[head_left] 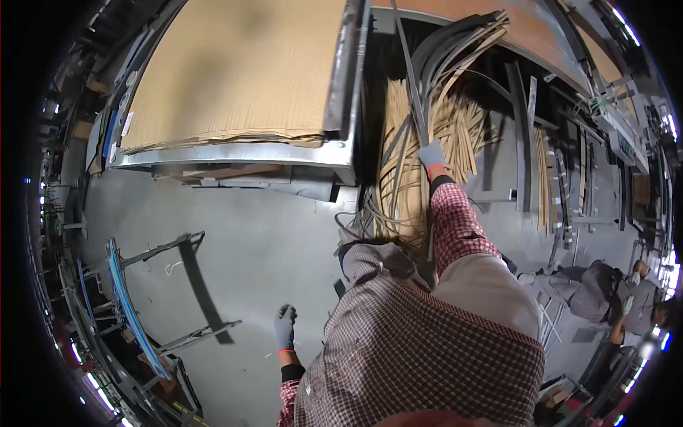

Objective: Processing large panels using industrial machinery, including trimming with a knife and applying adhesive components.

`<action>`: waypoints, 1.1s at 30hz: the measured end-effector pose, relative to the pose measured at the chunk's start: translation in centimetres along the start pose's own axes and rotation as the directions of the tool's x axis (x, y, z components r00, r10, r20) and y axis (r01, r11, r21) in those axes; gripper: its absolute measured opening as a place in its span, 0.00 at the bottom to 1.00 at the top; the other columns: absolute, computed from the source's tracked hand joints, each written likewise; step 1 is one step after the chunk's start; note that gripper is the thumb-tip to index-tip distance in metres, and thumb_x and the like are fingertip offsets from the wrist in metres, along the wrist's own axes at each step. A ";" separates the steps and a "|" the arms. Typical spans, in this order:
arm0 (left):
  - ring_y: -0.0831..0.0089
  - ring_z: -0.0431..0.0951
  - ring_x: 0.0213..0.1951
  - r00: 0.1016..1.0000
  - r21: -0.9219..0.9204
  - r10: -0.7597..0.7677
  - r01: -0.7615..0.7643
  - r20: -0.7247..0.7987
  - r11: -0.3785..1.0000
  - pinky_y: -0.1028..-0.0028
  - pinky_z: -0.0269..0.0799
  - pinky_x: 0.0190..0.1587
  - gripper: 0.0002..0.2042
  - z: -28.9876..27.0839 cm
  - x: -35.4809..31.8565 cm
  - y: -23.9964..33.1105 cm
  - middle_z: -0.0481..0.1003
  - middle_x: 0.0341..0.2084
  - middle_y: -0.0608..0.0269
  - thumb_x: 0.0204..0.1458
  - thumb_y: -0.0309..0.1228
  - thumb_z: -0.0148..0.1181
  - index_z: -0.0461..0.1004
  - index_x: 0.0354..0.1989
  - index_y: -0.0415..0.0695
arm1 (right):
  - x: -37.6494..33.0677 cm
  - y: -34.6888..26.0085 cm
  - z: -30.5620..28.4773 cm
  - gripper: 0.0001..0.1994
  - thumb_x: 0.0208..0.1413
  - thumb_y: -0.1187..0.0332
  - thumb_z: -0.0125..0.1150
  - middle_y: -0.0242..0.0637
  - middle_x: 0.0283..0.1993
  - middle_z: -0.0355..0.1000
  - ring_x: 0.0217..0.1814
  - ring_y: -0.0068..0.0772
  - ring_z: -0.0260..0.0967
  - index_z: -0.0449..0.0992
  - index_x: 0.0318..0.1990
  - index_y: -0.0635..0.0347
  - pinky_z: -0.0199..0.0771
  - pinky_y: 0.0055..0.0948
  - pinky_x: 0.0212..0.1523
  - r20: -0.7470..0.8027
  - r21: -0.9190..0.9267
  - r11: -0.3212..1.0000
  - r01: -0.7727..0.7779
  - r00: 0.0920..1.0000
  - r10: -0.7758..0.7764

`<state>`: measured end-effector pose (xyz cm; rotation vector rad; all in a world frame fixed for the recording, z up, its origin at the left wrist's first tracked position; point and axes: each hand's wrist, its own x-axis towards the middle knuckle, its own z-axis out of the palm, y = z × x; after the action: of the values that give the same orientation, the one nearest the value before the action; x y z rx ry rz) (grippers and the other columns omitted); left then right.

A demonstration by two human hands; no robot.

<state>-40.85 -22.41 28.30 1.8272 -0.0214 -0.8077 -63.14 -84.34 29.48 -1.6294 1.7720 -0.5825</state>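
Note:
My right hand (432, 154), in a grey glove with an orange cuff, reaches forward and is closed round a long dark strip (421, 122). Its fingertips are partly hidden, so how many strips it holds is unclear. Beneath and around it lies a heap of thin tan strips (405, 188), tangled with dark ones. A bundle of curved dark strips (430, 57) stretches away beyond the hand. My left hand (285, 328), gloved alike, hangs low over the grey floor, fingers loosely bent, holding nothing.
On the left, a metal-edged table (242, 154) bears large tan sheets (235, 71). A metal frame with blue edging (128, 306) stands lower left. Upright dark bars (524, 135) are to the right of the heap. Another person (597, 292) is crouched at the far right.

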 end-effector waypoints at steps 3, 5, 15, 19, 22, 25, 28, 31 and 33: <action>0.79 0.70 0.25 0.998 0.247 -0.054 0.048 0.017 0.968 0.78 0.66 0.27 0.16 -10.7 1.8 -6.0 0.76 0.29 0.64 0.51 0.30 0.61 0.72 0.45 0.34 | -4.0 0.0 -0.6 0.28 0.42 0.58 0.59 0.56 0.47 0.73 0.50 0.58 0.70 0.70 0.52 0.61 0.71 0.47 0.49 -0.059 -0.083 0.996 0.023 0.998 -0.028; 0.78 0.69 0.22 0.979 0.277 -0.043 -0.015 0.200 0.961 0.76 0.65 0.25 0.13 -19.8 2.3 -9.8 0.75 0.25 0.64 0.49 0.29 0.61 0.73 0.41 0.34 | -10.2 0.8 0.3 0.36 0.34 0.44 0.68 0.51 0.43 0.75 0.47 0.58 0.72 0.73 0.50 0.58 0.72 0.46 0.46 -0.140 -0.179 0.959 0.221 0.959 -0.247; 0.78 0.71 0.25 0.932 0.422 0.355 -0.349 0.065 0.837 0.75 0.69 0.28 0.17 -25.2 19.3 32.7 0.75 0.27 0.63 0.56 0.35 0.54 0.71 0.49 0.36 | -24.1 11.6 15.5 0.11 0.43 0.59 0.59 0.47 0.32 0.77 0.32 0.47 0.76 0.78 0.27 0.55 0.74 0.46 0.30 0.710 -0.426 0.582 0.693 0.655 -0.259; 0.67 0.77 0.31 0.696 0.583 0.692 -0.648 0.190 0.491 0.66 0.72 0.37 0.21 -25.8 35.2 52.4 0.77 0.32 0.48 0.54 0.33 0.55 0.68 0.55 0.37 | -35.1 16.0 22.9 0.12 0.53 0.62 0.52 0.46 0.36 0.77 0.37 0.42 0.75 0.79 0.33 0.59 0.75 0.40 0.36 0.723 -0.488 0.752 0.443 0.688 0.064; 0.63 0.79 0.35 0.475 0.692 0.859 -0.687 0.194 0.224 0.66 0.73 0.40 0.24 -30.0 43.8 61.9 0.78 0.35 0.47 0.51 0.33 0.57 0.67 0.56 0.35 | -41.2 4.2 30.1 0.12 0.54 0.64 0.51 0.45 0.35 0.77 0.37 0.40 0.74 0.79 0.34 0.60 0.74 0.38 0.37 0.662 -0.395 0.900 0.184 0.737 0.140; 0.63 0.78 0.33 0.602 0.572 0.788 -0.695 0.130 0.436 0.66 0.73 0.39 0.25 -35.9 49.8 70.2 0.77 0.37 0.47 0.49 0.34 0.58 0.67 0.55 0.34 | -45.6 -9.3 34.6 0.12 0.55 0.65 0.50 0.43 0.34 0.76 0.36 0.38 0.74 0.79 0.35 0.61 0.74 0.37 0.37 0.634 -0.212 0.977 -0.026 0.757 0.158; 0.62 0.78 0.36 0.640 0.620 0.742 -0.669 0.198 0.410 0.66 0.73 0.41 0.27 -39.2 57.0 74.3 0.76 0.39 0.45 0.48 0.36 0.58 0.66 0.56 0.34 | -49.7 -20.2 37.2 0.12 0.56 0.67 0.48 0.42 0.33 0.76 0.35 0.35 0.73 0.79 0.35 0.61 0.73 0.35 0.38 0.641 -0.067 0.985 -0.162 0.749 0.167; 0.60 0.77 0.44 0.636 0.671 0.734 -0.654 0.239 0.349 0.66 0.71 0.46 0.28 -38.8 63.4 80.9 0.75 0.43 0.41 0.49 0.39 0.58 0.66 0.56 0.33 | -48.9 -30.2 41.1 0.12 0.57 0.69 0.47 0.40 0.32 0.76 0.34 0.33 0.72 0.78 0.36 0.62 0.72 0.34 0.38 0.667 0.126 0.978 -0.167 0.744 0.041; 0.59 0.75 0.50 0.583 0.651 0.763 -0.699 0.279 0.297 0.66 0.70 0.50 0.30 -39.1 67.7 80.8 0.73 0.47 0.40 0.49 0.43 0.59 0.66 0.56 0.33 | -45.7 -35.2 40.9 0.12 0.58 0.70 0.46 0.39 0.32 0.76 0.34 0.31 0.71 0.78 0.36 0.62 0.72 0.33 0.39 0.630 0.299 0.952 0.061 0.736 -0.246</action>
<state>60.64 -49.40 68.50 2.2189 -1.2323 0.0224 -8.65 -39.51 33.72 -1.5422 0.9910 -0.2330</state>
